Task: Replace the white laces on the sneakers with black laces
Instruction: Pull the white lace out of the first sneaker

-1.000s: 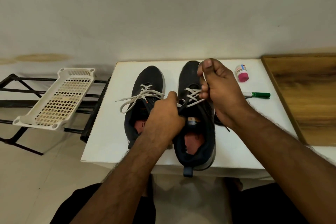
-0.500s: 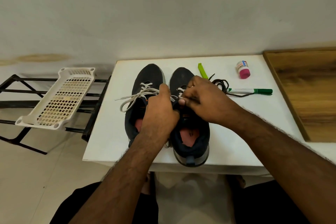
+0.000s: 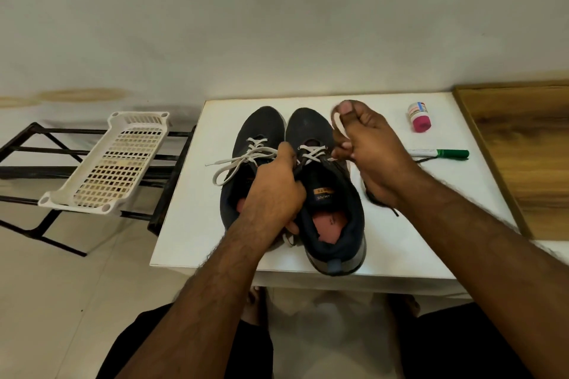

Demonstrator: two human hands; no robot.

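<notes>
Two dark sneakers stand side by side on a white table [image 3: 191, 224], toes pointing away from me. The left sneaker [image 3: 258, 132] keeps its white lace [image 3: 234, 163], whose loose ends trail to the left. My left hand [image 3: 274, 191] grips the tongue and collar of the right sneaker [image 3: 332, 212]. My right hand [image 3: 366, 148] pinches a loop of that shoe's white lace [image 3: 337, 123] and holds it raised to the right of the eyelets. A few white crossings [image 3: 312, 152] remain near the toe. A black lace [image 3: 381, 204] lies partly hidden under my right wrist.
A green-capped marker [image 3: 440, 153] and a small pink-capped bottle [image 3: 419, 118] lie at the right of the table. A wooden board [image 3: 523, 163] adjoins the table's right side. A white plastic basket [image 3: 114, 163] rests on a black metal rack [image 3: 27, 169] at the left.
My right hand was at the right shoe's eyelets half a second ago; now it is up and to the right with a loop of white lace. My left hand keeps its grip.
</notes>
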